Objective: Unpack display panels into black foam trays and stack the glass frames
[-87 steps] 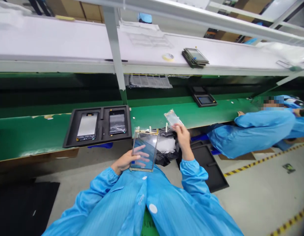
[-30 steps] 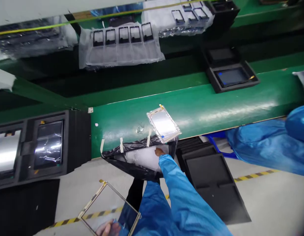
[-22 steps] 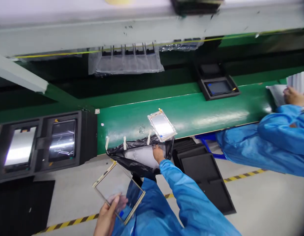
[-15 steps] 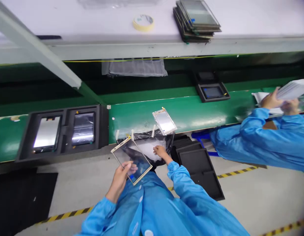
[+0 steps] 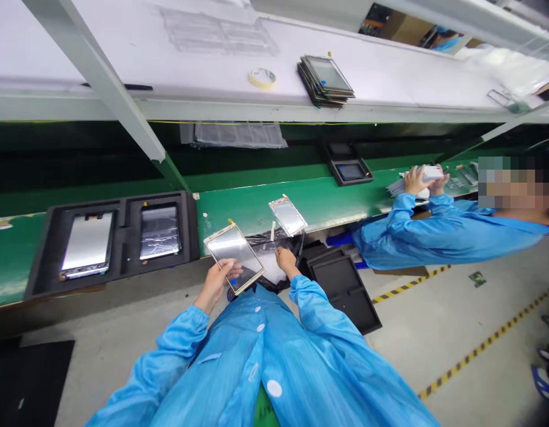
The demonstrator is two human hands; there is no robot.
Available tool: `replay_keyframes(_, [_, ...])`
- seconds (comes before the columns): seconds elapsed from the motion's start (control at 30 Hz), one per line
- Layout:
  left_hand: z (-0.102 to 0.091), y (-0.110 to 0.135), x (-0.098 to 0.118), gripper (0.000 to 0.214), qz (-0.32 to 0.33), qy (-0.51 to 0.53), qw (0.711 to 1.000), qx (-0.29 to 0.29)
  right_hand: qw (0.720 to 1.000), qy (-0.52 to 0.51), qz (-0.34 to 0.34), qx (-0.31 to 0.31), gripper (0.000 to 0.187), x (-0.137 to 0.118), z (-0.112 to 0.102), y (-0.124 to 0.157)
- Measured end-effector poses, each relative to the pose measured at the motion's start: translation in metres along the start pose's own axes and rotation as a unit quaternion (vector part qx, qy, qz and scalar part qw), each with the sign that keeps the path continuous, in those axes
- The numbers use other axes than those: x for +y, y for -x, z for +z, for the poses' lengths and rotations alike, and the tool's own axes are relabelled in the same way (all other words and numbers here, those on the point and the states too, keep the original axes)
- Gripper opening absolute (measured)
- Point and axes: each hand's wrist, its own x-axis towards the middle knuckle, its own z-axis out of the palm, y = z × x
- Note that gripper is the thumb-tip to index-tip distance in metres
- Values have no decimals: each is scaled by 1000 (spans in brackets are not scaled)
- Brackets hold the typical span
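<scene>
My left hand grips the lower left edge of a glass touch panel, a clear pane with a pale border and a small yellow tab at its top. The panel is tilted over the bench's front edge. To its right, my right hand has its fingers closed over the mouth of a black plastic bag; what they pinch, if anything, I cannot make out. Whitish sheet material shows inside the bag. Just beyond my right hand, a second, silvery panel with a yellow tab lies on the green bench.
A black foam tray holding two screens sits at left. Several glass panels and a tape roll rest on the shelf. Black trays are stacked below right. A co-worker in a blue sleeve handles a white stack.
The view has tilted up and turned right, showing more of the co-worker. My left hand still holds the panel. My right hand has moved up towards the bag's rim, its fingers more closed.
</scene>
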Motion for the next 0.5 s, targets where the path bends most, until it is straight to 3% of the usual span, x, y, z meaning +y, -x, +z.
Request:
replay_keyframes(0.1, [5,-4,2,53,16,7,1000,10,1000,16,7,-20,55,-3,-10,-3])
replay_keyframes(0.23, [15,-9,-5,51,32,16,999,29,1000,16,7,-24,30,-4,-27,-9])
replay_keyframes(0.37, [30,-17,-21,42,38,53,994,86,999,-30,-29,-1,30,5,-46,-8])
replay_keyframes(0.43, [44,-21,-29,38,44,78,988,128,991,-107,-79,-31,35,11,-55,-1])
replay_keyframes(0.5, [63,-24,-33,37,47,91,983,152,944,-269,-165,-93,40,17,-62,9])
